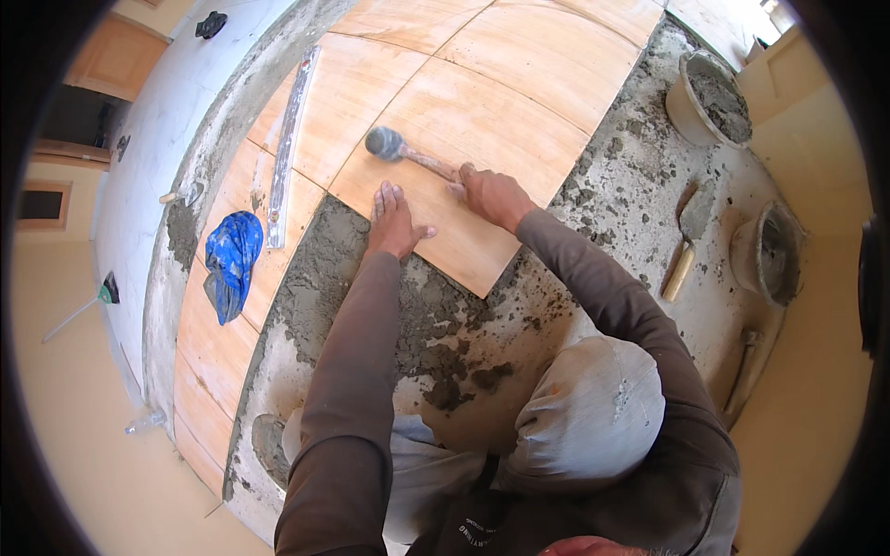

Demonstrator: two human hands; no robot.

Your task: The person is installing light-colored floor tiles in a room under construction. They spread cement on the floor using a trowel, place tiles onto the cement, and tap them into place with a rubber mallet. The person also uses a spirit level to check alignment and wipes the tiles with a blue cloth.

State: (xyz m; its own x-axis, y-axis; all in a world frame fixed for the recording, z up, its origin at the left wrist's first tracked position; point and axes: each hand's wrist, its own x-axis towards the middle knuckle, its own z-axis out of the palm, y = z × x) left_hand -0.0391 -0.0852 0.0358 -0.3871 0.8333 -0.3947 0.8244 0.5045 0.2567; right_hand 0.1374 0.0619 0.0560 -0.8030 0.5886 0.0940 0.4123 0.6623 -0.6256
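Observation:
My right hand (pixel 496 197) is closed round the handle of a rubber mallet (pixel 384 144). Its dark head is over the far left part of a wood-patterned floor tile (pixel 473 246). My left hand (pixel 394 222) lies on that tile's left edge with its fingers stretched out. Wet grey mortar (pixel 320 269) spreads beside and under the near side of the tile. Beyond it run laid tiles (pixel 519 60) of the same pattern. From this view I cannot tell whether the mallet head touches the surface.
A long metal straightedge (pixel 292 139) and a blue cloth or bag (pixel 234 255) lie on the left tiles. To the right are a trowel (pixel 688 236), a mortar bucket (pixel 691 111) and another bucket (pixel 765 250). A second trowel (pixel 190 196) rests at far left.

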